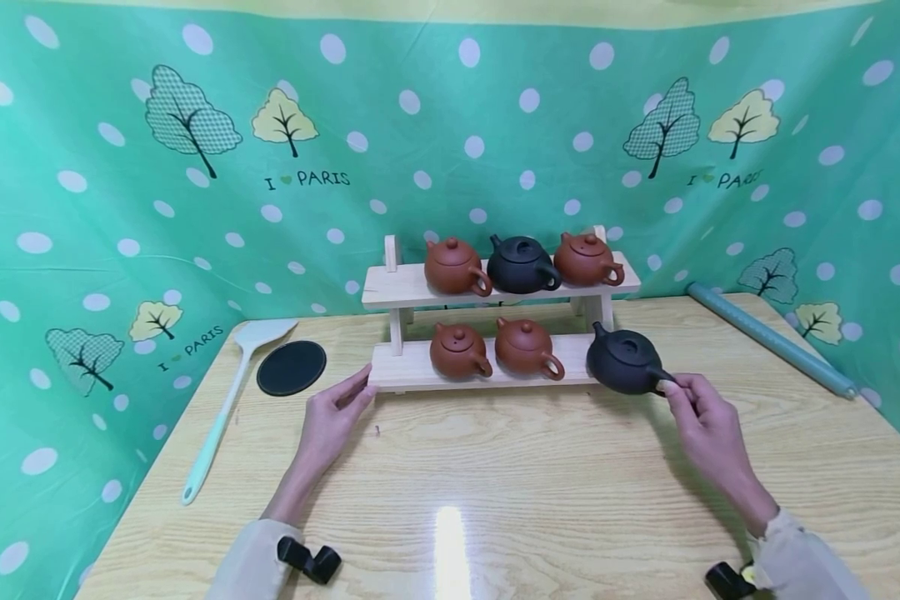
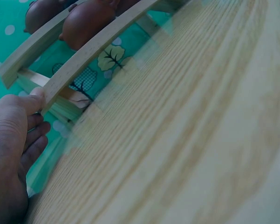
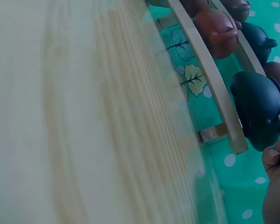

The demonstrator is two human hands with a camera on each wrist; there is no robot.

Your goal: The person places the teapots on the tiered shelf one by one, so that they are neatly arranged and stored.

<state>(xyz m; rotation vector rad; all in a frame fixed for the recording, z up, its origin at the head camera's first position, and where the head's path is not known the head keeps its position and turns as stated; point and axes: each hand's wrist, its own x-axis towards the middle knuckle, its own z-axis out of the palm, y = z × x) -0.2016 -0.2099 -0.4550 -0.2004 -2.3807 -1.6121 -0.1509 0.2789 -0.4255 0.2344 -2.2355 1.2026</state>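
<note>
By its handle, my right hand (image 1: 708, 425) pinches a black teapot (image 1: 624, 360) at the right end of the lower board of a two-tier wooden rack (image 1: 393, 287). In the right wrist view the black teapot (image 3: 258, 109) overlaps the board's end. My left hand (image 1: 332, 417) holds the left end of that board, thumb on its edge in the left wrist view. Two reddish-brown teapots, one (image 1: 457, 352) left of the other (image 1: 525, 346), sit on the lower board. Above them another black teapot (image 1: 523, 265) stands between two reddish-brown teapots (image 1: 452, 265).
To the left lie a spatula (image 1: 221, 417) with a pale green handle and a round black coaster (image 1: 292, 367). A green roll (image 1: 772, 340) lies along the right side of the wooden table (image 1: 540, 483). A green dotted cloth (image 1: 450, 108) hangs behind the rack and at both sides.
</note>
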